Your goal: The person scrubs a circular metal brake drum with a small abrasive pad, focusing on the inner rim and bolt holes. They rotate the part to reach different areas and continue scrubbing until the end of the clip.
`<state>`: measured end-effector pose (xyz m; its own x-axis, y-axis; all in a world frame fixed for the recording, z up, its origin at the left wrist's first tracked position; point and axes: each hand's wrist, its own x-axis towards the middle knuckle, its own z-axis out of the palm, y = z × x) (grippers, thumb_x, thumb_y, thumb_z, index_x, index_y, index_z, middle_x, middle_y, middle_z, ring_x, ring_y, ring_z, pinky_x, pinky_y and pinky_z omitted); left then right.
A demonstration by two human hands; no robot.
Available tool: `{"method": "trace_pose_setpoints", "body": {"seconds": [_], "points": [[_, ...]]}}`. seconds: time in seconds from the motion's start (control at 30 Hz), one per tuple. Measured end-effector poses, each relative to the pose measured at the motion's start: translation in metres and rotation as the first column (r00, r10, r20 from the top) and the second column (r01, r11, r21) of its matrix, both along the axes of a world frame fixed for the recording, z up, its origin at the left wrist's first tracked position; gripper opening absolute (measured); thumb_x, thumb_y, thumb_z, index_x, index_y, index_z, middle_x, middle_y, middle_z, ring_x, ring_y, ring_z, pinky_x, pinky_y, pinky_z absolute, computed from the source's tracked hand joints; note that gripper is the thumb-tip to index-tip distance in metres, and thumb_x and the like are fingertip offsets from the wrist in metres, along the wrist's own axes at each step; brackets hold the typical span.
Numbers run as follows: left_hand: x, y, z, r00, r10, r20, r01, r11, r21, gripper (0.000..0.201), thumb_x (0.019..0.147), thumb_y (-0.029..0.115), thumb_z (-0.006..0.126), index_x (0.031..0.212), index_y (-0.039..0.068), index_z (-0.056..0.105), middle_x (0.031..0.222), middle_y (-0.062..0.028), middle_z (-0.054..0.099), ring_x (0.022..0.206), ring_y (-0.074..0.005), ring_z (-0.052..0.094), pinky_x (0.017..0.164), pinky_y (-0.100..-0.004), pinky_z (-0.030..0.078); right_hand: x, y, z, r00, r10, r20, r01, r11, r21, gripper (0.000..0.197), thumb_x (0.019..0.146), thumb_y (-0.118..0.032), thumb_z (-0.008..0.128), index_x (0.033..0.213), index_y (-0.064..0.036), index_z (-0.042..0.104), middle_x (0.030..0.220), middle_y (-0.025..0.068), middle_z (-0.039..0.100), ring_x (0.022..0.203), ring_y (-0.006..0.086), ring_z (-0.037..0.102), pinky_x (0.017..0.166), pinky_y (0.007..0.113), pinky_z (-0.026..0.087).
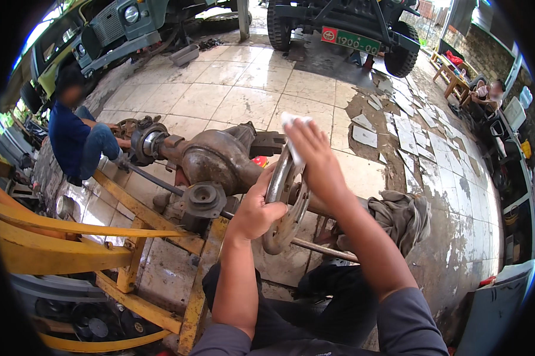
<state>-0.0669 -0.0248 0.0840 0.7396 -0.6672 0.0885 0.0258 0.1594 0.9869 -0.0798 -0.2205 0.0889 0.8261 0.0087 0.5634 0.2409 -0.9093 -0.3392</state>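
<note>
In front of me a round metal ring flange (288,228) with holes stands on edge at the near end of a large axle housing (217,159). My left hand (255,210) is closed around the ring's left side, thumb over its face. Against the ring's upper part, my right hand (318,159) presses a white cloth or paper wipe (293,153), its fingers long and close together over it. Under the housing runs a thin metal rod (323,249). A dark square block with a round top (203,197) sits left of my left hand.
A yellow metal frame (69,252) fills the lower left. At the axle's far end another person (72,133) squats with hands near the hub (147,142). A grey rag (403,216) lies by my right forearm. Broken tiles (406,133) and parked vehicles (350,26) are beyond.
</note>
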Motion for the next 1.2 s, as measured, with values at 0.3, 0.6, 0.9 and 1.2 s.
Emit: {"method": "trace_pose_setpoints", "body": {"seconds": [0.3,0.6,0.9,1.2], "points": [[0.004,0.002,-0.006,1.000,-0.010,0.006,0.010,1.000,-0.021,0.078,0.075,-0.005,0.056,0.151,0.002,0.042,0.120,-0.0019,0.060,0.108,-0.0099,0.055,0.096,-0.0240,0.043,-0.025,0.020,-0.020,0.974,0.139,0.179,-0.110,0.981,-0.161,0.087,0.076,0.018,0.057,0.155,-0.0157,0.043,0.159,0.0190,0.040,0.148,0.0415,0.035,0.120,0.057,0.029],[0.004,0.002,-0.002,1.000,-0.002,-0.010,0.002,1.000,-0.014,0.076,0.075,-0.003,0.055,0.150,0.001,0.044,0.117,-0.0017,0.060,0.101,-0.0089,0.054,0.091,-0.0231,0.043,-0.026,0.020,-0.007,0.982,0.089,0.166,-0.064,0.986,-0.153,0.079,0.079,0.011,0.057,0.151,-0.0184,0.048,0.159,0.0137,0.042,0.147,0.0400,0.037,0.120,0.056,0.029],[0.011,0.006,-0.006,0.999,0.033,-0.028,-0.033,0.999,0.000,0.076,0.071,-0.001,0.059,0.146,0.002,0.051,0.117,0.0009,0.063,0.104,-0.0089,0.054,0.095,-0.0229,0.041,-0.012,0.002,0.011,0.997,-0.018,0.078,0.017,1.000,0.004,0.077,0.078,0.009,0.063,0.150,-0.0170,0.049,0.157,0.0125,0.045,0.148,0.0391,0.035,0.121,0.056,0.028],[0.016,0.004,0.004,0.997,-0.053,0.057,0.048,0.996,0.080,0.078,0.074,-0.005,0.054,0.151,0.001,0.042,0.123,-0.0036,0.060,0.111,-0.0111,0.054,0.098,-0.0242,0.041,-0.007,-0.032,0.018,0.994,-0.105,-0.035,0.103,0.994,-0.044,0.075,0.082,0.010,0.057,0.150,-0.0196,0.049,0.156,0.0126,0.046,0.147,0.0402,0.038,0.118,0.060,0.031]]}}
